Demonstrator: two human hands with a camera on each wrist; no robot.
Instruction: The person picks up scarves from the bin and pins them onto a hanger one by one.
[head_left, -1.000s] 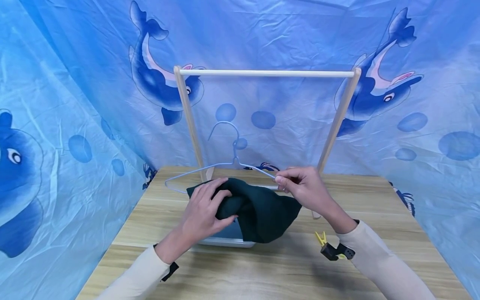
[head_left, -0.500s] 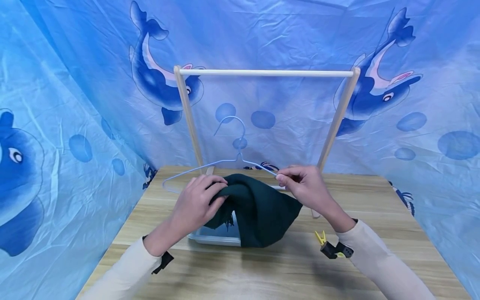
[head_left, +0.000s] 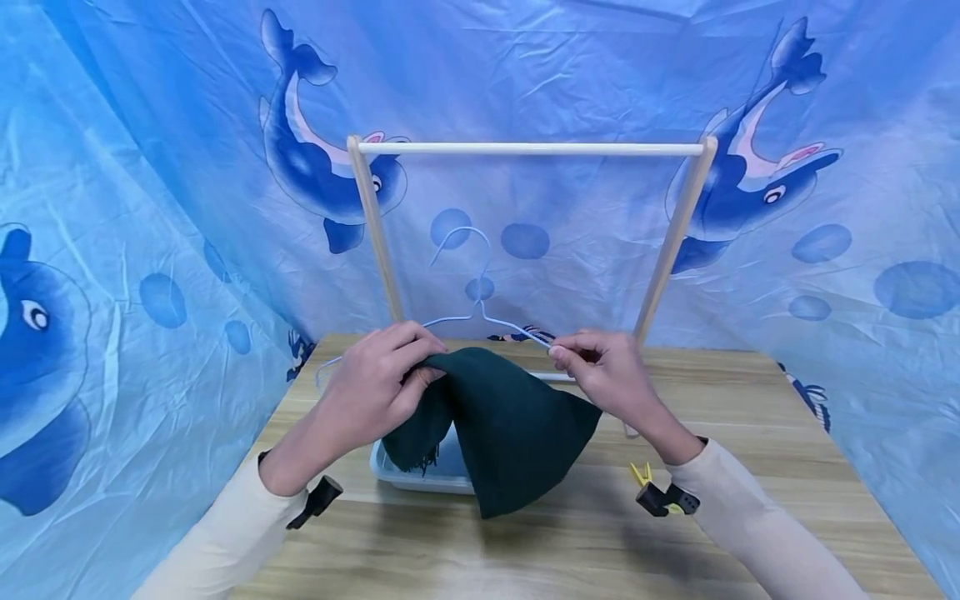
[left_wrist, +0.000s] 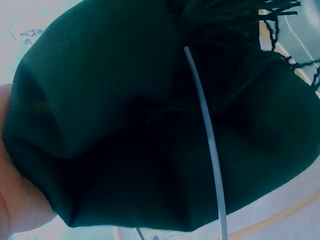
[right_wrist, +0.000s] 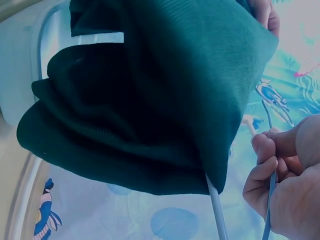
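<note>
A dark green scarf (head_left: 517, 425) with fringed ends is draped over the bottom bar of a light-blue wire hanger (head_left: 450, 318). My left hand (head_left: 375, 379) pinches the scarf's upper left part between thumb and fingers, overlapping the hanger's left side in the head view. With thumb and fingertips my right hand (head_left: 603, 371) grips the hanger's right shoulder. In the left wrist view the bar (left_wrist: 210, 135) crosses the inside of the scarf fold (left_wrist: 100, 75). The right wrist view shows the bar (right_wrist: 216, 212) leaving the scarf's corner, near my right hand (right_wrist: 285, 180).
Beneath the scarf stands a pale blue plastic tub (head_left: 427, 482) on the wood-grain table (head_left: 570, 550). A wooden rack with a white rail (head_left: 532, 149) rises behind the hanger. Beside the right wrist camera shows a yellow clip (head_left: 642, 475). Blue dolphin-print cloth hangs around.
My left hand has moved left, going from spread fingers to a pinch, and draws the scarf out along the bar. A fringed end now hangs lower left. The hanger rose slightly; my right hand kept its grip.
</note>
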